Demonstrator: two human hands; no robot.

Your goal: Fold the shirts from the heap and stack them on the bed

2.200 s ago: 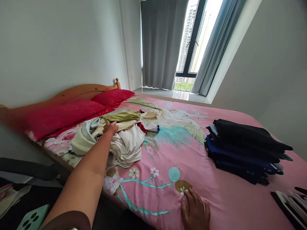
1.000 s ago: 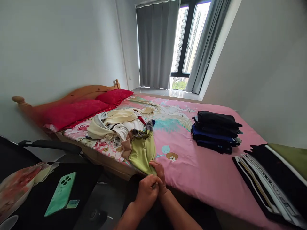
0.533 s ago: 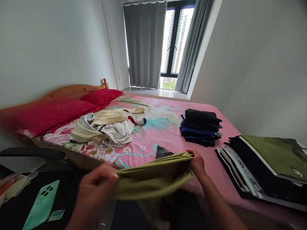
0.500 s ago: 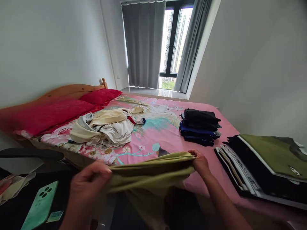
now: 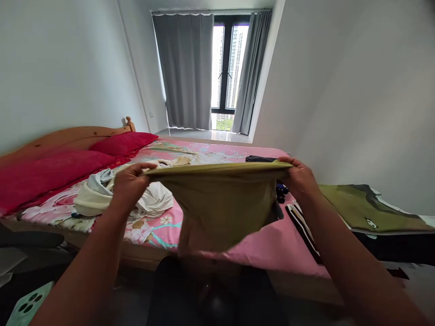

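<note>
Bed [image 5: 268, 253], pink floral cover, fills the middle ground. Olive-green garment [image 5: 220, 203] hangs in the air at the bed's near side, top edge stretched taut between both hands, lower part loose. Folded stack [image 5: 394, 246] at right, olive shirt [image 5: 353, 208] on top. Crumpled pale heap [image 5: 156, 200] on the bed at left, partly behind the garment. Left hand [image 5: 131, 182]: fingers closed on one upper corner. Right hand [image 5: 302, 180]: fingers pinching the opposite corner. Phone [image 5: 29, 304], pale green, lower left, cut off by the frame.

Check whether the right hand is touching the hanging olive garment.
Touching. The head view plainly shows the right hand gripping the hanging olive garment at its upper corner, with no gap between.
</note>
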